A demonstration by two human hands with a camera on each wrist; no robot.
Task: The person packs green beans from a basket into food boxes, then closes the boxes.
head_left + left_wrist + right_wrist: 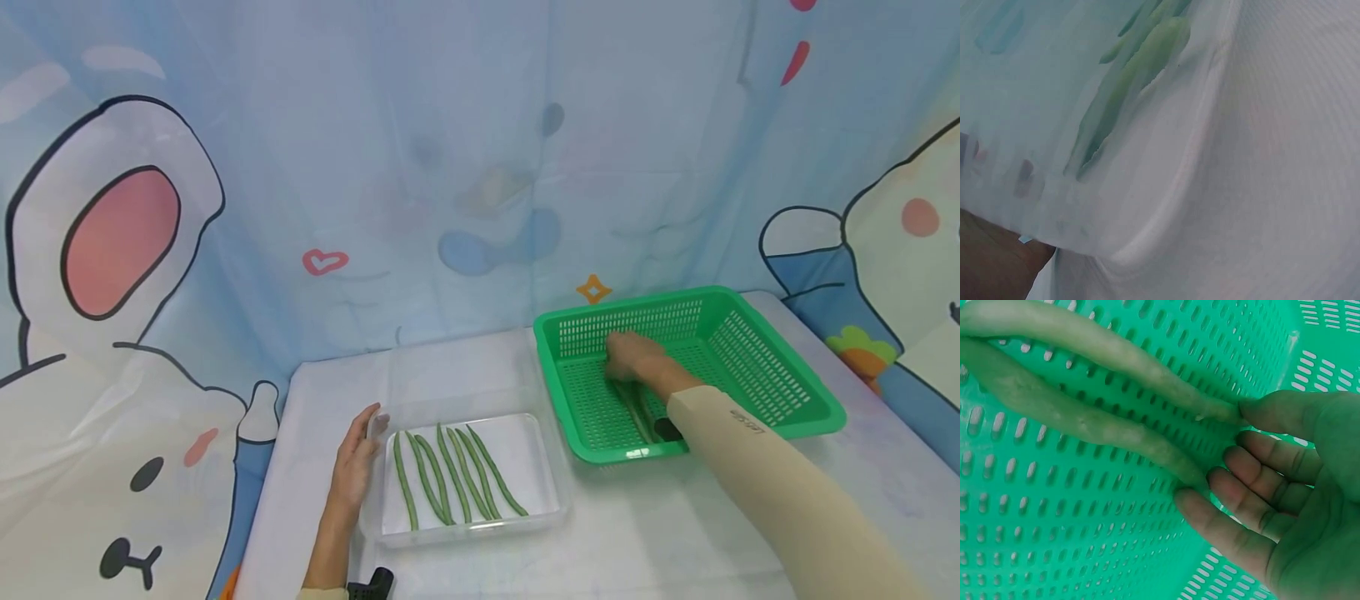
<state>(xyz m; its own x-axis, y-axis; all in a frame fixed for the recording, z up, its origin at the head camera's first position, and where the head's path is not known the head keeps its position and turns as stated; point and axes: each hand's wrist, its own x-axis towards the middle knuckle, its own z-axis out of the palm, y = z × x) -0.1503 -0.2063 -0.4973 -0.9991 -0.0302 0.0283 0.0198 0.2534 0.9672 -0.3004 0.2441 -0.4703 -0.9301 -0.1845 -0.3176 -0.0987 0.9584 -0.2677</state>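
My left hand lies along the left side of a clear plastic container, fingers at its far left corner. In the left wrist view, fingertips show through the clear wall. Several green beans lie side by side in the container. My right hand is down inside a green plastic basket. In the right wrist view, the thumb is at the tip of one green bean and the other fingers are near the end of a second green bean, thumb and forefinger well apart.
Both containers stand on a white-covered table, the basket to the right of the clear one. A patterned blue curtain hangs right behind the table. The basket's slotted walls rise around my right hand.
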